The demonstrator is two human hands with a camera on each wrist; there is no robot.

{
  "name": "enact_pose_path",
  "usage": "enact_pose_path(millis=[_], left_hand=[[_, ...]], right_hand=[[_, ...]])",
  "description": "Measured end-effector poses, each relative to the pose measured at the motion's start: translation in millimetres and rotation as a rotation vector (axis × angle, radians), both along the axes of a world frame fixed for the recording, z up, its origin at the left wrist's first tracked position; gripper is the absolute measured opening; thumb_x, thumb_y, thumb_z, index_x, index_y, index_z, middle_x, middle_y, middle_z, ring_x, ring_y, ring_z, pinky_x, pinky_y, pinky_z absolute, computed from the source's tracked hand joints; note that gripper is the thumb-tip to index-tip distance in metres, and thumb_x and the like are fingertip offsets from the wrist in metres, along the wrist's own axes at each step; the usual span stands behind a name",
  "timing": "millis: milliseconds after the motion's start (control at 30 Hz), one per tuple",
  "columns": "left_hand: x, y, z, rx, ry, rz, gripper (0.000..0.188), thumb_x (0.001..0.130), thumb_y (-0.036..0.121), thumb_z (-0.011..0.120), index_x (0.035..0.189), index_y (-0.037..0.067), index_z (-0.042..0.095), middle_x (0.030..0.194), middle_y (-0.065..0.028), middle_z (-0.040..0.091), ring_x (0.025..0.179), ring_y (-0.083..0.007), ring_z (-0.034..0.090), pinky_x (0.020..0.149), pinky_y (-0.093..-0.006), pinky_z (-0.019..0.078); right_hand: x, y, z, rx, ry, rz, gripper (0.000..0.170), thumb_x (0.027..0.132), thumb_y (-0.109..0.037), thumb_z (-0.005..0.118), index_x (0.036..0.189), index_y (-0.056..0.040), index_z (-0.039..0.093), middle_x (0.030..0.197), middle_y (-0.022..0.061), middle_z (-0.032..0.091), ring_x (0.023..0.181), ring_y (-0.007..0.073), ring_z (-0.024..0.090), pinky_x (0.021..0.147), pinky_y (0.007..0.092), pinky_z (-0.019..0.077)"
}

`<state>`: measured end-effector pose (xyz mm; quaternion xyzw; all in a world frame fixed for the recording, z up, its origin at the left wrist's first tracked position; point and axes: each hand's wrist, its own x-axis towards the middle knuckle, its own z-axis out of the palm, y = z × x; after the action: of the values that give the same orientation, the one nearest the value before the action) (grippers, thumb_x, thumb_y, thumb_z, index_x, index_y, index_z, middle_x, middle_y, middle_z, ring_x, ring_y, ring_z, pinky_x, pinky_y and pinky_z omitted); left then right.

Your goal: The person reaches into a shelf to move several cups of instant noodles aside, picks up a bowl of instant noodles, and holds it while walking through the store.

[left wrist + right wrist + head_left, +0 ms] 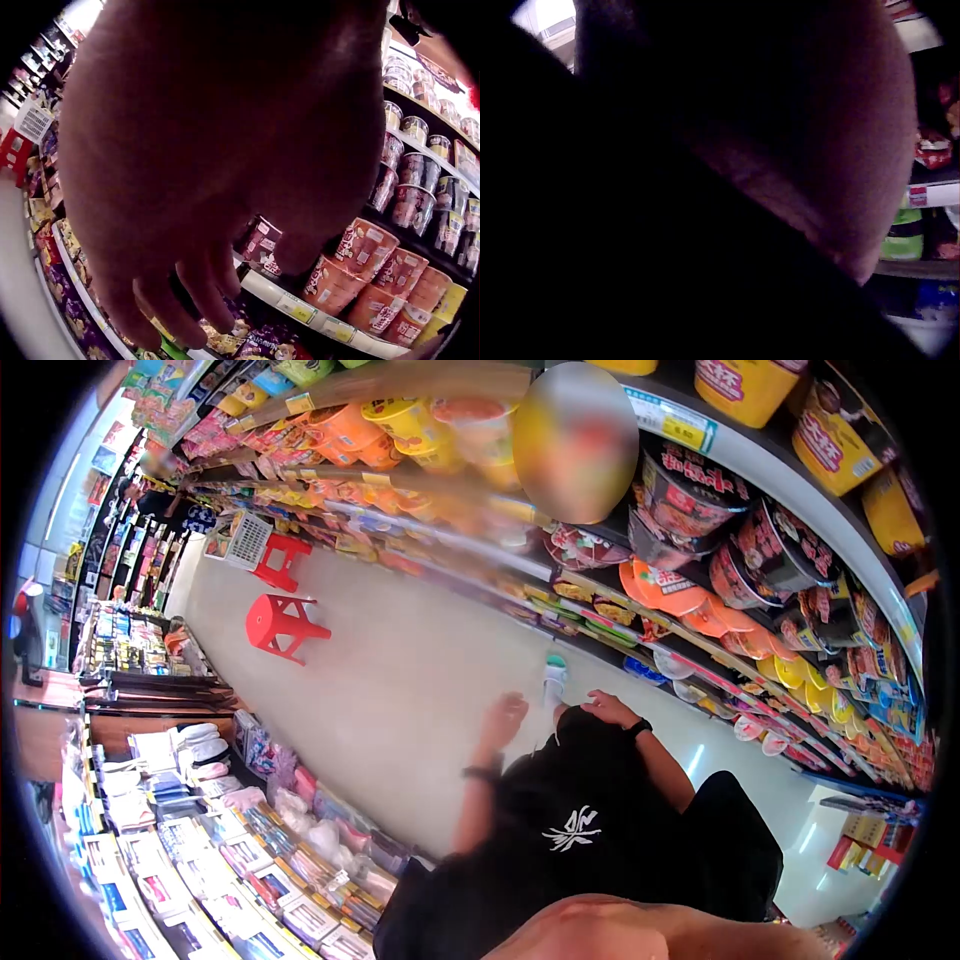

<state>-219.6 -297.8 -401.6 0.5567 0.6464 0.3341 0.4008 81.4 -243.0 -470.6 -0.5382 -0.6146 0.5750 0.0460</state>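
My left hand [503, 722] hangs over the aisle floor, slightly blurred, with nothing in it. In the left wrist view its fingers droop loosely downward, and cup noodles [360, 251] on a shelf show behind them. My right hand [610, 710] is beside the black clothing [600, 780] over my leg, its fingers loosely bent and holding nothing. The right wrist view is mostly dark: black cloth covers much of it, and only the side of the hand [862, 150] shows, its fingers hidden.
Shelves of instant noodle tubs [690, 490] run along the right. Two red stools [275, 622] and a white basket [247, 540] stand on the aisle floor [370, 660]. A display of packaged goods [240, 850] lines the left. Farther back a person [155, 500] is visible.
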Motion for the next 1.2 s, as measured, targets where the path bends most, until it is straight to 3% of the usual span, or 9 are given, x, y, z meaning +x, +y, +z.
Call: enact_pose_path(millis=[233,433,533,667,900,1000,1067,1167,1200], left_hand=[[-26,40,-22,-0.101,-0.31,0.054,0.039,0.093,0.03,0.064,0.121,0.004,0.059,0.102,-0.0127,0.07,0.094,-0.0252,0.069,0.082,-0.0381,0.0536],[-55,102,16,-0.101,0.071,-0.025,0.039,0.094,0.03,0.063,0.121,0.002,0.058,0.106,-0.0135,0.069,0.096,-0.0255,0.068,0.083,-0.0373,0.0533],[-70,128,22,-0.006,-0.013,-0.048,0.04,0.093,0.03,0.064,0.122,0.002,0.058,0.106,-0.0136,0.069,0.096,-0.0254,0.068,0.084,-0.0372,0.0529],[-77,159,55,-0.155,0.003,0.002,0.04,0.093,0.03,0.063,0.122,0.003,0.058,0.105,-0.0146,0.069,0.097,-0.0256,0.068,0.084,-0.0376,0.0531],[-108,190,43,-0.223,0.033,-0.127,0.043,0.093,0.034,0.062,0.123,0.003,0.058,0.105,-0.0173,0.069,0.097,-0.0267,0.068,0.082,-0.0383,0.0539],[-133,216,49,-0.227,-0.059,-0.138,0.043,0.094,0.033,0.061,0.122,0.001,0.058,0.11,-0.0193,0.067,0.1,-0.0272,0.067,0.085,-0.038,0.0529],[-163,230,26,-0.063,-0.073,-0.141,0.042,0.094,0.032,0.06,0.121,-0.001,0.058,0.113,-0.0198,0.066,0.102,-0.0283,0.066,0.087,-0.0379,0.052],[-220,279,49,-0.153,-0.02,-0.053,0.046,0.096,0.025,0.058,0.132,-0.003,0.052,0.13,-0.0209,0.059,0.12,-0.0285,0.059,0.099,-0.0371,0.0464],[-245,292,31,-0.073,-0.112,0.017,0.039,0.095,0.022,0.062,0.127,0.0,0.057,0.124,-0.016,0.064,0.116,-0.0211,0.061,0.095,-0.0329,0.0483]], right_hand=[[-33,59,-34,0.027,-0.017,0.023,0.065,0.086,-0.049,0.067,0.128,-0.0019,0.052,0.102,0.0166,0.068,0.091,0.0278,0.067,0.083,0.038,0.052],[-65,118,-27,0.077,0.004,0.012,0.06,0.089,-0.046,0.066,0.127,-0.0017,0.054,0.102,0.0161,0.069,0.093,0.0256,0.067,0.081,0.0354,0.0532],[-82,139,-22,0.136,0.109,-0.021,0.057,0.089,-0.044,0.066,0.127,-0.002,0.054,0.102,0.0169,0.069,0.092,0.0261,0.067,0.081,0.0357,0.0532],[-102,164,-16,0.062,0.092,-0.002,0.058,0.091,-0.045,0.065,0.129,-0.0029,0.052,0.106,0.0168,0.067,0.094,0.025,0.066,0.082,0.0358,0.0525],[-142,190,23,0.086,0.218,0.094,0.058,0.093,-0.043,0.063,0.134,-0.0053,0.05,0.103,0.0141,0.066,0.093,0.0227,0.064,0.081,0.0343,0.0512],[-160,197,-31,0.113,0.077,0.127,0.058,0.093,-0.043,0.063,0.135,-0.0056,0.05,0.104,0.0124,0.065,0.095,0.0215,0.063,0.08,0.0341,0.0508],[-177,201,-10,0.077,0.112,0.137,0.06,0.093,-0.043,0.063,0.138,-0.0056,0.048,0.114,0.0138,0.063,0.099,0.0229,0.063,0.085,0.0347,0.0505],[-211,212,25,0.093,0.116,0.137,0.061,0.093,-0.042,0.062,0.14,-0.005,0.046,0.122,0.0146,0.061,0.106,0.0241,0.061,0.091,0.0352,0.0491],[-226,218,45,0.101,0.154,0.135,0.062,0.094,-0.041,0.062,0.141,-0.0046,0.045,0.126,0.0144,0.06,0.109,0.0242,0.06,0.093,0.0355,0.0484]])
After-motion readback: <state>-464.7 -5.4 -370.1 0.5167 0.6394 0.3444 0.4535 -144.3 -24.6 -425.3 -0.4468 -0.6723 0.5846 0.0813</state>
